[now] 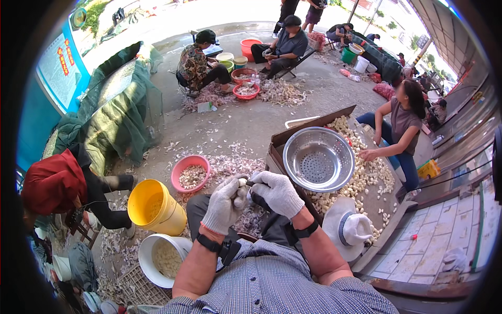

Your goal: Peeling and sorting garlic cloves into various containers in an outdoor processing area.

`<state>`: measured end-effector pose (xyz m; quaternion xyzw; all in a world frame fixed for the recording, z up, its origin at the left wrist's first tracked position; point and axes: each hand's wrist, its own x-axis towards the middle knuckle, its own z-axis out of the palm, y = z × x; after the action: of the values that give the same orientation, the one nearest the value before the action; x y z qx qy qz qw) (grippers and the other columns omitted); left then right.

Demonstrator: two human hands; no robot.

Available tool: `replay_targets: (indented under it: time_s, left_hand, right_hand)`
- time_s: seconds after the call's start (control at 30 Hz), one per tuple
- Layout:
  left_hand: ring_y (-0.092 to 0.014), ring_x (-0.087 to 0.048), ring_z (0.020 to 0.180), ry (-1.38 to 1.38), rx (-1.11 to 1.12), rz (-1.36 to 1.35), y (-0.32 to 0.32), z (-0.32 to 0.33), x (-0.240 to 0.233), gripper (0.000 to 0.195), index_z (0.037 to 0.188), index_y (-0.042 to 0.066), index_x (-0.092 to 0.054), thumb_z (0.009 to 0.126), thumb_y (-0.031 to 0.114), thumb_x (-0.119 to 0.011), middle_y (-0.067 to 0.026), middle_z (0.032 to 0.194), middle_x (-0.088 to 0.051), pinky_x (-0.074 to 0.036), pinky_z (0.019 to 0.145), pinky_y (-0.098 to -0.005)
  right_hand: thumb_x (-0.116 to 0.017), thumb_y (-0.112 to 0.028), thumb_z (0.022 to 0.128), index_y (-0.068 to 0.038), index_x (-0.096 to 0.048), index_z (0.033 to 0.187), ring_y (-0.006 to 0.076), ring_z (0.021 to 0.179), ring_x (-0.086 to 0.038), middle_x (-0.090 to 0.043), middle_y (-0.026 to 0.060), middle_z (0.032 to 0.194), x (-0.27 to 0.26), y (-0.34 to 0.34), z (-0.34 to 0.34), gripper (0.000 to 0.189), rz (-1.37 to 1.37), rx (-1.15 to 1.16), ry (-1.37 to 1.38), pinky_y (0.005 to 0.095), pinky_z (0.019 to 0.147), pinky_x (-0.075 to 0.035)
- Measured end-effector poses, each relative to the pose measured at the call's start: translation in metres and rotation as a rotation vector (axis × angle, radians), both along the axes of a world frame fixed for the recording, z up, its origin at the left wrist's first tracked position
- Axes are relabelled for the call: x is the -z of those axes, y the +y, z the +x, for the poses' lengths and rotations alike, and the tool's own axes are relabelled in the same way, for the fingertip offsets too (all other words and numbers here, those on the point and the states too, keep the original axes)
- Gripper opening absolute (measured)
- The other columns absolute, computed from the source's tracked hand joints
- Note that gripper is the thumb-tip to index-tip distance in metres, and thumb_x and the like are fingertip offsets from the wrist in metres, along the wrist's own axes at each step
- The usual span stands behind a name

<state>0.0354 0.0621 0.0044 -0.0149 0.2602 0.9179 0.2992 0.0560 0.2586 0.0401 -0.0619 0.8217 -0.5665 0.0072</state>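
Note:
Above my lap, my left hand (pixel 228 205) in a white knit glove pinches a pale garlic clove (pixel 242 182) between thumb and fingers. Close beside it is my right hand (pixel 277 195), gloved the same way and closed around a small dark tool (pixel 259 201). Its fingers hide most of that tool, so its kind is unclear; a dark tip touches or nearly touches the clove. Just beyond my knees sits a pink plastic basin (pixel 191 173) of unpeeled garlic cloves. Papery garlic skins (pixel 251 219) lie on the ground between my legs.
At right, a stainless steel colander (pixel 318 159) and white hat (pixel 347 229) rest on a table (pixel 378 184) strewn with peeled cloves, where a person (pixel 408 117) reaches in. Yellow (pixel 174 212) and white (pixel 147 257) buckets stand left, near a red-hooded person (pixel 55 182). Others sit ahead.

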Motion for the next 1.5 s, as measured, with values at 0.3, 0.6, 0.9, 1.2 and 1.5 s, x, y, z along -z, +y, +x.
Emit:
replay_targets:
  time_s: [0.3,0.6,0.9,1.2,1.5]
  left_hand:
    - [-0.004,-0.052,0.061,0.091,-0.107,-0.499,0.01,0.004,-0.016,0.024,0.113,0.003,-0.071,0.11,0.021,-0.055,0.0011,0.081,-0.063,-0.039,0.052,-0.0193]
    - [-0.004,-0.047,0.056,0.343,0.046,-0.761,0.003,0.001,-0.018,0.031,0.088,0.006,-0.066,0.109,0.026,-0.056,0.0034,0.07,-0.054,-0.037,0.051,-0.0218]
    - [-0.009,-0.039,0.051,-0.101,-0.092,-0.132,0.008,0.001,-0.016,0.03,0.1,0.009,-0.056,0.114,0.032,-0.042,0.0007,0.071,-0.051,-0.034,0.052,-0.0265]
    - [-0.008,-0.049,0.061,-0.05,-0.07,0.051,-0.002,-0.003,-0.02,0.026,0.103,0.009,-0.06,0.113,0.03,-0.048,-0.0038,0.088,-0.061,-0.042,0.057,-0.0224]
    - [-0.009,-0.053,0.068,-0.082,-0.062,-0.054,-0.001,-0.001,-0.03,0.019,0.107,0.007,-0.061,0.11,0.024,-0.052,-0.0049,0.092,-0.062,-0.045,0.061,-0.0231]
  right_hand:
    - [-0.07,-0.007,0.095,0.003,-0.073,0.104,0.0106,0.084,-0.065,-0.072,0.0061,0.089,-0.001,0.007,0.007,0.014,-0.021,0.005,-0.168,0.0287,0.078,-0.054]
    - [-0.069,-0.007,0.096,0.003,-0.073,0.104,0.0102,0.082,-0.064,-0.07,0.0039,0.087,0.006,0.003,0.009,0.014,0.0,-0.03,-0.138,0.0283,0.074,-0.053]
    - [-0.065,-0.013,0.101,-0.002,-0.07,0.105,0.0022,0.062,-0.051,-0.065,0.0004,0.081,-0.003,0.001,0.014,0.012,-0.361,-0.007,-0.297,0.0189,0.054,-0.039]
    - [-0.063,-0.016,0.102,-0.003,-0.068,0.104,0.0036,0.06,-0.051,-0.066,0.0014,0.081,-0.002,0.022,0.013,0.014,-0.619,0.001,-0.41,0.0192,0.053,-0.039]
    - [-0.072,-0.016,0.093,0.0,-0.073,0.107,0.0226,0.083,-0.072,-0.073,0.0142,0.09,0.001,0.015,0.014,0.022,0.277,0.047,-0.088,0.0351,0.078,-0.055]
